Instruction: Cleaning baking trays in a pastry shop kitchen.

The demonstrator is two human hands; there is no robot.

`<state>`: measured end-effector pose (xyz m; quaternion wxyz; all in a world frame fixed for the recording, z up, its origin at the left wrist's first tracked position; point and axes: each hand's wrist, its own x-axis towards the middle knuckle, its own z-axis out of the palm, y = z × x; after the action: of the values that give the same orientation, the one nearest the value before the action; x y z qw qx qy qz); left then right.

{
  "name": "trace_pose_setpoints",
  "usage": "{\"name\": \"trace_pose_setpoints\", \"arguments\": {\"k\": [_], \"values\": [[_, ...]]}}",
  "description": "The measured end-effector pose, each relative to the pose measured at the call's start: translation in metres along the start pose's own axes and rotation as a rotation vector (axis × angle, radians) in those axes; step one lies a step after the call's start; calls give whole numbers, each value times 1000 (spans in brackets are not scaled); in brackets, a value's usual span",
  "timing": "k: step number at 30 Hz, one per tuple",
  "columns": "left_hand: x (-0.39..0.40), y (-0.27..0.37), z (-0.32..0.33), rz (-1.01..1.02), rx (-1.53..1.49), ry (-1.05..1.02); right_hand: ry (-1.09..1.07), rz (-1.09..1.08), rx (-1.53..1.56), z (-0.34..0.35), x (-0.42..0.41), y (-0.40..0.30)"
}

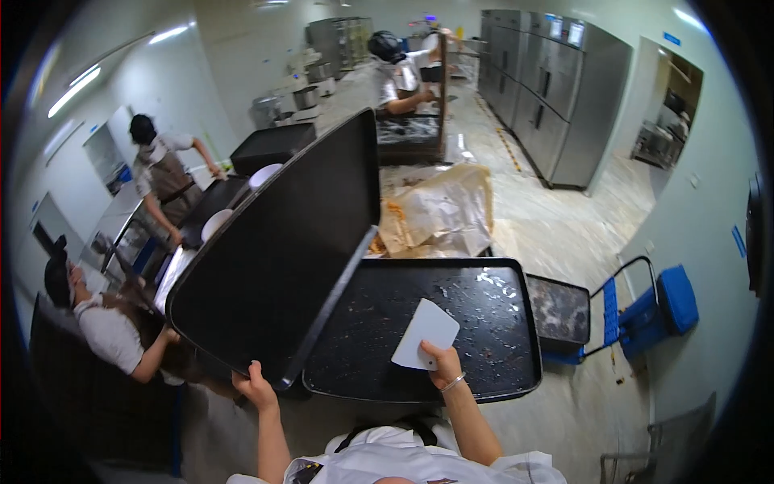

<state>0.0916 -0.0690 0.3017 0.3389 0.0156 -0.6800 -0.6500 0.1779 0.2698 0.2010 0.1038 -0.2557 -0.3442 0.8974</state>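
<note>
My left hand [257, 386] grips the near edge of a large black baking tray [284, 242], which is tilted up on its side to the left. In front of me lies a second black baking tray [363, 320], flat, with wet spots and crumbs scattered over its surface. Above it my right hand [444, 361] holds a white plastic dough scraper [426, 334] between thumb and fingers. The lower edge of the raised tray is along the left side of the flat one; whether they touch, I cannot tell.
Beyond the trays lies crumpled baking paper [450, 218] with orange crumbs. At right stand a smaller dark tray [559, 308] and a blue trolley [611, 311]. Two people work at left, one [112, 327] close to the raised tray. Another person [399, 78] handles a rack [442, 103] ahead. Steel refrigerators [544, 91] line the right.
</note>
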Motion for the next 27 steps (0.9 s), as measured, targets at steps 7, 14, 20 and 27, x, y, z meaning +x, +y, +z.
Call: {"name": "trace_pose_setpoints", "arguments": {"k": [7, 14, 20, 27], "values": [[-6, -53, -78, -558, -241, 231, 21, 12, -10, 10, -2, -6], [-35, -151, -174, -1002, -363, 384, 37, -34, -71, 1, -7, -18], [11, -192, -173, -762, 77, 339, 72, -211, -250, 16, -7, -51], [68, -283, -147, -644, 634, 160, -107, -468, -1599, 36, -34, -106]]}}
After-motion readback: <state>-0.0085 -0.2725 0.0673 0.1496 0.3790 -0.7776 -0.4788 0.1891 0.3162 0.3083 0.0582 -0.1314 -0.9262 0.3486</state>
